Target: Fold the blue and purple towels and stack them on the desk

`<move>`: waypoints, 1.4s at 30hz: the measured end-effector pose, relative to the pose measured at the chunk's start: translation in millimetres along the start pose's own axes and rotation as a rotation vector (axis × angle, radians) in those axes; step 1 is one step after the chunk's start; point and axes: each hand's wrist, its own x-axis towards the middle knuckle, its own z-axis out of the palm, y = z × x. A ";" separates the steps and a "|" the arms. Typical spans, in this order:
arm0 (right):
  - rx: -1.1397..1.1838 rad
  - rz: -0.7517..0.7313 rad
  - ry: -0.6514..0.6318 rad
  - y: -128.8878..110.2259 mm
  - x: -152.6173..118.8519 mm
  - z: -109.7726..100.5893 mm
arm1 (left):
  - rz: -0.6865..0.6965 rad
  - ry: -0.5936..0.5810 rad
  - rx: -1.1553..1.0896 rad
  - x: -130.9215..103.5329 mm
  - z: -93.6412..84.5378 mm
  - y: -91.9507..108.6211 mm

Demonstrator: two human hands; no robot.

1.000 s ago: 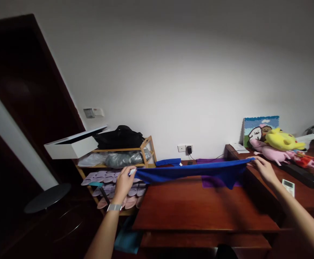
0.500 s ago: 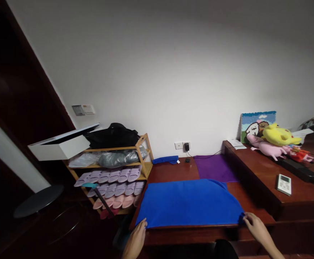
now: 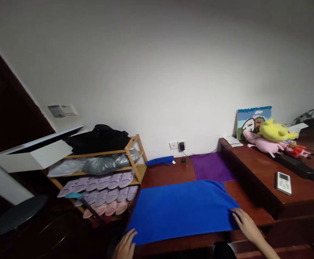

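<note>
A blue cloth point(image 3: 181, 212) lies spread on the low dark-red wooden table, its near edge close to the table's front. At its near left corner rests my left hand point(image 3: 125, 245), fingers stretched out and slightly apart. My right hand point(image 3: 245, 223) touches the cloth's right edge near the front corner, with its fingers extended over the fabric. The right side of the cloth slants and has a slight fold near the far corner. Behind it lie a flat purple cloth point(image 3: 213, 167) and a folded blue cloth point(image 3: 160, 160) with a white tag.
Left stands a wooden shoe rack point(image 3: 137, 169) with several slippers, a black bag point(image 3: 99, 139) and a white box point(image 3: 51, 154). On the raised surface to the right are a remote control point(image 3: 283, 182), plush toys point(image 3: 277, 130) and a black power strip point(image 3: 294, 166). A plugged-in adapter point(image 3: 182, 146) trails a cable.
The cloth's near left corner has come forward and left with my left hand. My right hand has shifted slightly up the right edge, its fingers now loosened from a pinch. The view has shifted.
</note>
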 end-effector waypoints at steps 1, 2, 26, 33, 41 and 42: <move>0.009 0.041 0.004 -2.8 15.3 -5.6 | 0.000 0.018 -0.015 9.6 1.3 1.3; 0.011 0.093 0.006 -5.9 33.8 -11.0 | -0.004 0.035 -0.029 21.5 2.7 4.0; -0.252 0.355 0.054 23.0 216.1 26.3 | -0.073 -0.040 0.267 220.0 99.4 -39.6; -0.403 0.313 0.114 34.8 199.1 47.8 | -0.108 -0.043 0.289 215.9 99.3 -29.3; -0.723 0.306 0.115 4.0 198.3 40.6 | -0.152 -0.083 0.276 212.8 92.8 -15.5; -0.738 0.263 0.123 -12.6 199.0 44.5 | -0.154 -0.085 0.269 212.3 92.8 -15.4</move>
